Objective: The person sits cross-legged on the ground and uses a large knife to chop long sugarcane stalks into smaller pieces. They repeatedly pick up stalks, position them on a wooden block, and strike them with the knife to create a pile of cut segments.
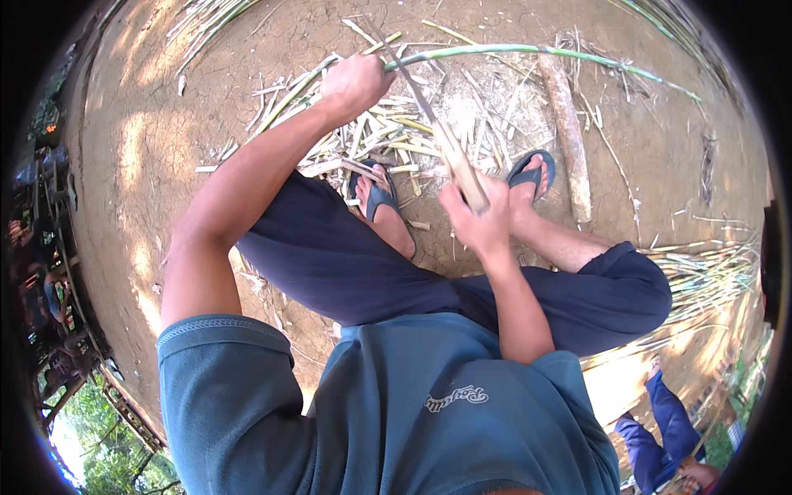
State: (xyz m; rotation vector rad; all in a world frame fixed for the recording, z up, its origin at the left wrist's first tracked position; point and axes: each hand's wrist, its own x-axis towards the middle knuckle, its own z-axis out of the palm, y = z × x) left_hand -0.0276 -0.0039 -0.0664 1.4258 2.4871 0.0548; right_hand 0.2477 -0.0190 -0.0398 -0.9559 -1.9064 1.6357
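My left hand (356, 82) is closed around one end of a long green stalk (503, 49), which arches away to the right and tapers to a thin tip. In my right hand (485, 214) is a long knife (454, 157), gripped low on its pale wooden handle. Its narrow dark blade slants up and to the left. The blade crosses the stalk just beside my left fist; whether it has entered the stalk I cannot tell. Many short cut stalk pieces (371, 136) lie heaped on the ground under my hands, around my left foot.
A thick log (568, 140) lies right of the pale, shaving-covered patch. My sandalled feet (384, 202) flank the cuttings. Bundles of long stalks (709, 285) lie at the right, with more at the upper left (210, 25). Another person's legs (660, 429) show at the lower right.
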